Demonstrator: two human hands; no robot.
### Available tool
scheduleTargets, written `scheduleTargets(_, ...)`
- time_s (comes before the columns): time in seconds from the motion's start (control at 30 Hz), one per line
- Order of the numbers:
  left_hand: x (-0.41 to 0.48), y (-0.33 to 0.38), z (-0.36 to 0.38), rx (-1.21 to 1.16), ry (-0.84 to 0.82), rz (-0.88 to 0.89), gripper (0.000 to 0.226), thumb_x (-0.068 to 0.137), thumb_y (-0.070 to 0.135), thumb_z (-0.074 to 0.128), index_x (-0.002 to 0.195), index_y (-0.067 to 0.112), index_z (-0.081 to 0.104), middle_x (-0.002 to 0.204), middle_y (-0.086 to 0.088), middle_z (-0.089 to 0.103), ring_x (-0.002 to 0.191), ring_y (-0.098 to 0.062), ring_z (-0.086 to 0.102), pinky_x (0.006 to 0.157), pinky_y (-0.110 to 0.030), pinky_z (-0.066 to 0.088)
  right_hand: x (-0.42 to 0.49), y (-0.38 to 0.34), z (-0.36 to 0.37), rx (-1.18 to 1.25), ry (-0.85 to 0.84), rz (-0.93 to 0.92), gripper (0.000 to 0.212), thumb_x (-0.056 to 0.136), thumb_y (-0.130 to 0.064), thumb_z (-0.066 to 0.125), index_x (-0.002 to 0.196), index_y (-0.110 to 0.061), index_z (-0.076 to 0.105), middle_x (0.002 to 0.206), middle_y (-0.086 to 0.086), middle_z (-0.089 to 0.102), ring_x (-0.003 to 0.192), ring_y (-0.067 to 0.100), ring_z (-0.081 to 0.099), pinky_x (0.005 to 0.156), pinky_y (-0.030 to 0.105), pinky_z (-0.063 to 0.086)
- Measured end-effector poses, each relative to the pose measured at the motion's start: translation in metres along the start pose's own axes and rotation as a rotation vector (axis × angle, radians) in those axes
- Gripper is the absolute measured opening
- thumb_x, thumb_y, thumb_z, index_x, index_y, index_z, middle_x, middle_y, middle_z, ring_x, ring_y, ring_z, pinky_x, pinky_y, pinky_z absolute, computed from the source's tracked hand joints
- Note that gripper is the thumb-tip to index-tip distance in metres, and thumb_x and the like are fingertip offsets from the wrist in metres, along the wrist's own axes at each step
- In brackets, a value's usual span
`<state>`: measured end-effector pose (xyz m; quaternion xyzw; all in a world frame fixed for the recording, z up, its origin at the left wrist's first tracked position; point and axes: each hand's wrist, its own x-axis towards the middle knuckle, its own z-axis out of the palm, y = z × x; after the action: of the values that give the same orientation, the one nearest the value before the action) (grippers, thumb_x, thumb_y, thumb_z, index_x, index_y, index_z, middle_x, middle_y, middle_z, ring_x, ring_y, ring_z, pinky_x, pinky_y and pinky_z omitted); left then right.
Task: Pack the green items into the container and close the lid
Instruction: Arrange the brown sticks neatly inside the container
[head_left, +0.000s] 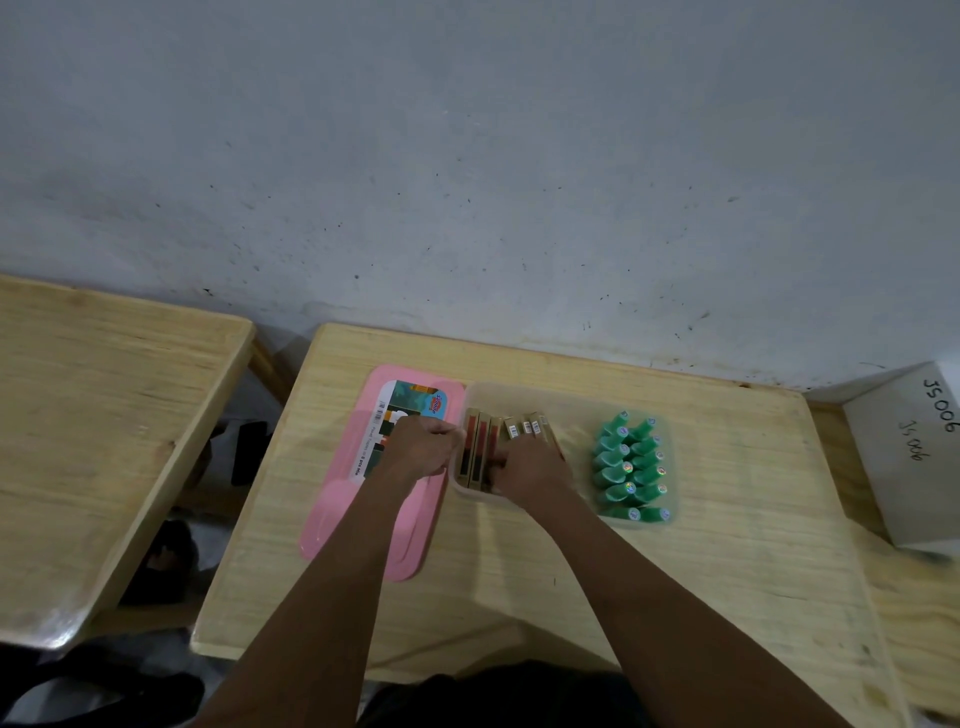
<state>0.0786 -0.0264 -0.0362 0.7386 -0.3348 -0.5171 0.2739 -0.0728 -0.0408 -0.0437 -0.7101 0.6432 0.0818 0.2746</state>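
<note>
A clear plastic container (566, 400) stands on the wooden table. Several green bottles (631, 465) lie in two rows in its right part. Several gold and red boxes (480, 447) stand on edge in its left part. My left hand (423, 449) is closed at the container's left wall, touching the leftmost box. My right hand (527, 465) rests on the boxes in the middle, fingers curled over them. The pink lid (340, 512) lies flat on the table to the left of the container, partly under my left forearm.
A white cardboard box (906, 457) with handwriting sits at the table's right edge. A second wooden table (104, 431) stands to the left across a gap. The grey wall (467, 182) runs right behind the table.
</note>
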Motion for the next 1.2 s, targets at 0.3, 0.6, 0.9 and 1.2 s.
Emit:
scheduleTargets(0.3, -0.001, 0.002, 0.0, -0.008, -0.012, -0.004, 0.014, 0.089, 0.016, 0.064, 0.099, 0.006, 0.068, 0.087, -0.003, 0.061, 0.078, -0.017, 0.059, 0.084, -0.039, 0.058, -0.008, 0.016, -0.017, -0.227, 0.167, 0.106, 0.019, 0.093, -0.025, 0.054, 0.104, -0.014, 0.065, 0.102, 0.006, 0.072, 0.094, 0.025, 0.07, 0.066, 0.03, 0.043)
scheduleTargets(0.6, -0.002, 0.002, -0.001, -0.033, -0.013, -0.003, 0.014, 0.089, 0.015, 0.064, 0.097, 0.004, 0.069, 0.083, -0.005, 0.062, 0.073, -0.017, 0.058, 0.082, -0.039, 0.057, -0.005, 0.016, -0.021, 0.184, 0.006, 0.145, 0.033, 0.088, -0.038, 0.056, 0.085, -0.009, 0.07, 0.074, 0.001, 0.07, 0.066, 0.016, 0.062, 0.067, 0.029, 0.051)
scheduleTargets(0.9, -0.003, 0.003, -0.003, -0.046, -0.025, -0.015, 0.005, 0.088, 0.014, 0.065, 0.086, 0.01, 0.067, 0.085, -0.005, 0.061, 0.074, -0.017, 0.058, 0.082, -0.039, 0.057, -0.002, 0.041, -0.031, 0.855, -0.194, 0.294, 0.019, 0.094, -0.022, 0.053, 0.081, -0.012, 0.063, 0.077, 0.009, 0.046, 0.056, 0.015, 0.039, 0.052, 0.029, 0.031)
scheduleTargets(1.2, -0.001, 0.001, -0.002, -0.059, -0.023, -0.023, 0.009, 0.088, 0.015, 0.065, 0.08, 0.015, 0.066, 0.085, -0.005, 0.062, 0.077, -0.018, 0.058, 0.084, -0.042, 0.058, -0.004, 0.012, -0.014, 0.754, -0.198, 0.117, 0.011, 0.093, -0.016, 0.059, 0.094, -0.016, 0.07, 0.096, 0.008, 0.071, 0.082, 0.02, 0.064, 0.063, 0.029, 0.052)
